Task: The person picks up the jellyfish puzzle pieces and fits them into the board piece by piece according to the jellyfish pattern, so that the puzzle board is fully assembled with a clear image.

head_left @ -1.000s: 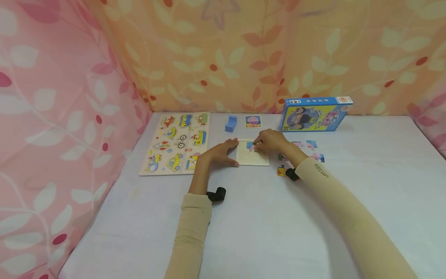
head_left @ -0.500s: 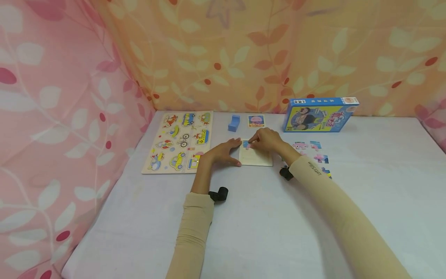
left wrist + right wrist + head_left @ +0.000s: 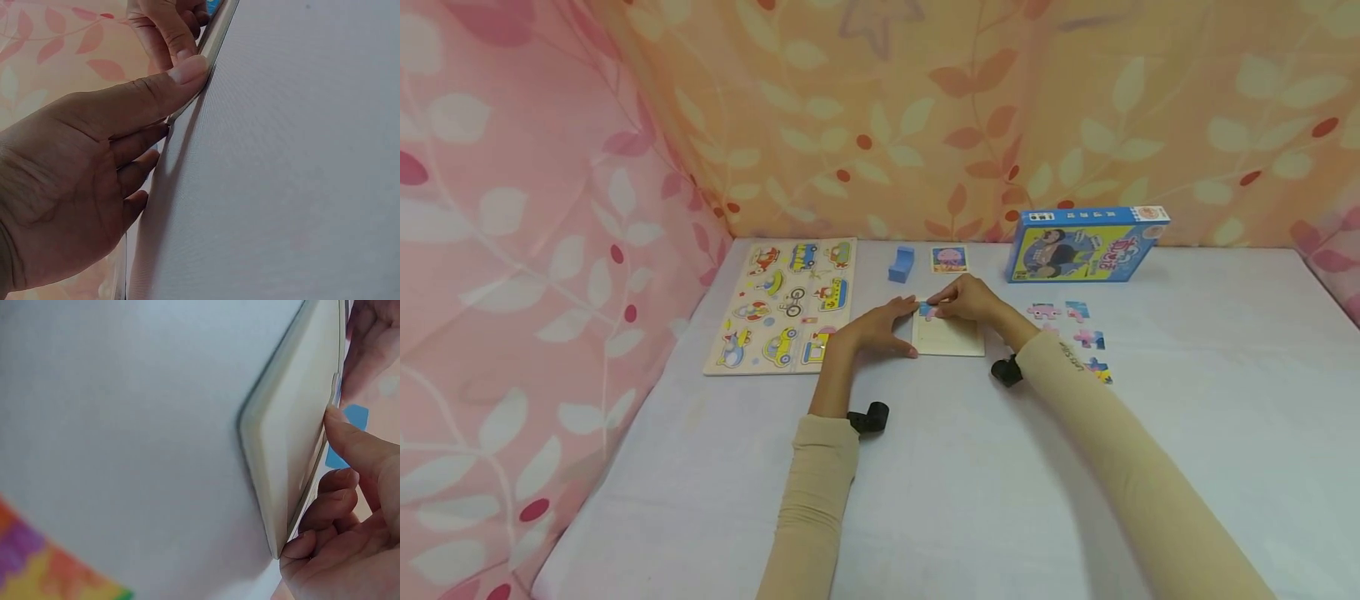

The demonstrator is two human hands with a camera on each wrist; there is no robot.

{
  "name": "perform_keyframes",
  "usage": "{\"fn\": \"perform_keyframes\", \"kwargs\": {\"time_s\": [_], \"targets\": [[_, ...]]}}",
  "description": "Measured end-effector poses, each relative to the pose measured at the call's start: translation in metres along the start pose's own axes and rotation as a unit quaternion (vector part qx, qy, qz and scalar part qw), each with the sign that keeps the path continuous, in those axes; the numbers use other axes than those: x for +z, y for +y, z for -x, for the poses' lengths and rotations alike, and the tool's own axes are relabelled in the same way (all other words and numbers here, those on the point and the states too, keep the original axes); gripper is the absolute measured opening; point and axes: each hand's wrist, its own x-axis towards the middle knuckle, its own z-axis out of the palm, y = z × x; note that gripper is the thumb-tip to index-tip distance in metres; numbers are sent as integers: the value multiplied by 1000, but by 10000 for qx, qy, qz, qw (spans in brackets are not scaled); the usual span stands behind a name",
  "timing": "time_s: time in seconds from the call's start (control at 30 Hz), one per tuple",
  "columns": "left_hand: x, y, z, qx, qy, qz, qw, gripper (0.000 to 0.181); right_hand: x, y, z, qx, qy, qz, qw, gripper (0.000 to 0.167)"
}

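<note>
A small cream puzzle tray (image 3: pixel 951 339) lies flat on the white cloth. My left hand (image 3: pixel 876 329) touches its left side with spread, fairly straight fingers: thumb at the near corner, fingertips toward the far one. At the tray's far left corner, my right hand (image 3: pixel 972 302) pinches a blue-and-pink puzzle piece (image 3: pixel 927 310), partly covered by the fingers. The right wrist view shows the right thumb (image 3: pixel 347 428) at the tray's far edge, the other fingers curled. Several loose puzzle pieces (image 3: pixel 1089 339) lie right of the tray, some hidden by the right arm.
A wooden vehicle peg puzzle board (image 3: pixel 747 292) lies to the left. Behind the tray are a blue curved block (image 3: pixel 901 265) and a small picture card (image 3: pixel 950 259). A blue puzzle box (image 3: pixel 1086 246) stands at the back right. Floral cloth hangs behind and left.
My right hand has moved slightly left with the puzzle piece, from near the tray's upper middle into its far left corner. My left hand has stayed at the tray's left side.
</note>
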Motion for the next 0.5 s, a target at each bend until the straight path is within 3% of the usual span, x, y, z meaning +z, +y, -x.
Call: {"fn": "perform_keyframes", "kwargs": {"time_s": [0.23,0.37,0.5], "targets": [[4,1,-2,122,-58,-33,9999,94,-14,8,6,-246,-93,-141,9996,34],[5,3,-2,178,-51,-217,9996,93,-38,17,18,-484,-84,-198,9986,34],[5,2,-1,175,19,-254,9995,92,-66,31,43,-336,-2,-48,9994,37]]}}
